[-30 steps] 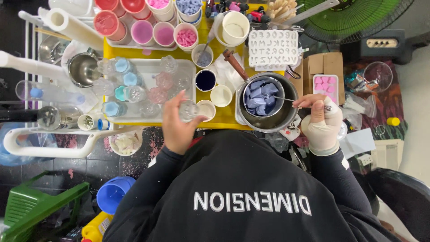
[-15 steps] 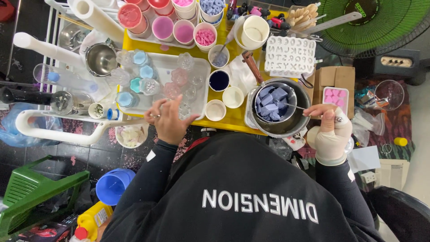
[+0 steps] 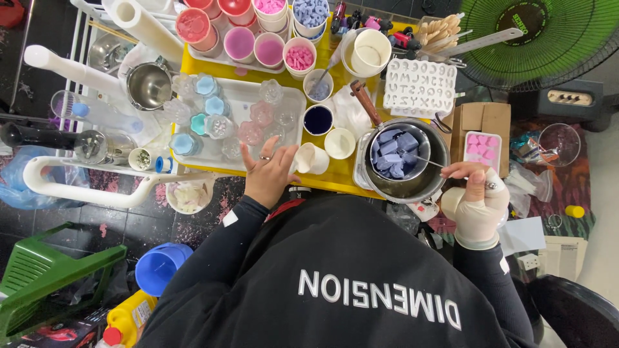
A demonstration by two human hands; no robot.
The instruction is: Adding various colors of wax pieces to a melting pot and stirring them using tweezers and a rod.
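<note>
My left hand (image 3: 267, 173) lies with fingers spread on the near edge of a clear tray (image 3: 298, 96) that holds several small glass flower-shaped holders (image 3: 219, 125), some filled blue or pink. It holds nothing; a small white cup (image 3: 314, 158) stands just right of it. My right hand (image 3: 476, 196), in a pale glove, pinches a thin metal stirrer (image 3: 425, 160) whose far end dips into a steel pot (image 3: 422, 187) with blue-purple wax chunks (image 3: 394, 151). A black-sleeved torso fills the bottom of the view.
On the yellow table (image 3: 332, 183): cups of pink, red and blue wax pieces (image 3: 300, 58), a dark blue cup (image 3: 318, 119), a white letter mould (image 3: 420, 87) and a pink heart mould (image 3: 482, 149). A steel jug (image 3: 148, 84) stands left, a green fan (image 3: 538, 35) top right, a blue bucket (image 3: 158, 267) below.
My left hand held a small clear glass over the tray a second ago; now it is empty and drawn back to the tray's near edge. My right hand stays on the stirrer.
</note>
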